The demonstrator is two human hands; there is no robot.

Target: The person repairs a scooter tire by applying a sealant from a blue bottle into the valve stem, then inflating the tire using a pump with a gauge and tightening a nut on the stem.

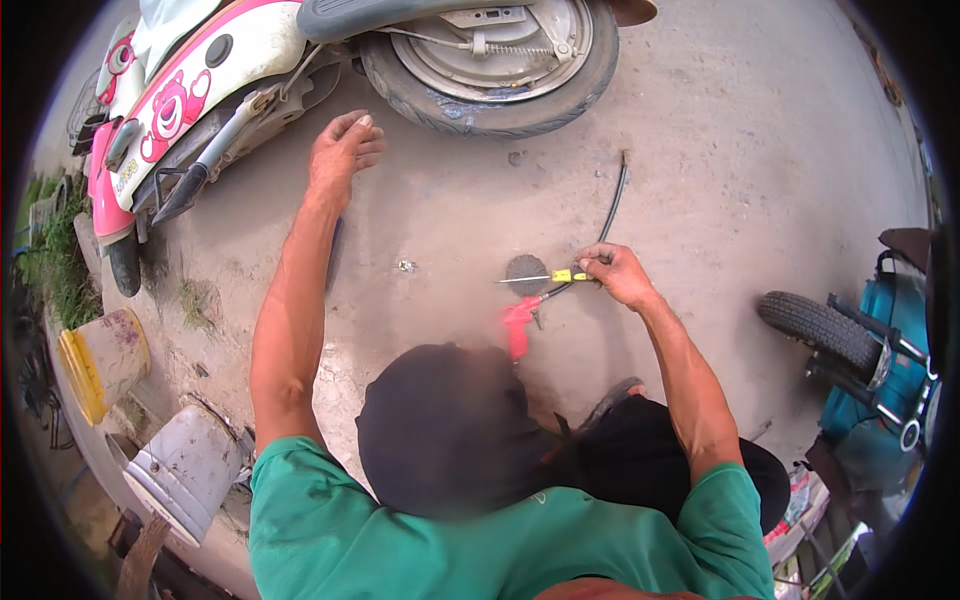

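My left hand [348,148] is held out near the scooter's wheel [485,115], fingers loosely bent and apart, with nothing visible in them. My right hand [615,272] grips a screwdriver [568,276] by its yellow handle, the thin metal shaft pointing left. Beneath that shaft lies a dark round piece [527,268] on the ground. Just below it is a red trigger-type tool [517,325], joined to a black hose [613,200] that runs under my right hand and away. A small shiny part [406,266] lies between my arms.
A white and pink scooter [220,60] fills the far left. Two dirty buckets, one yellow-rimmed [105,362] and one white [185,470], stand at the left. To the right are another small tyre [820,330] and a teal vehicle body [865,310]. A dark bluish object [334,250] shows beside my left forearm.
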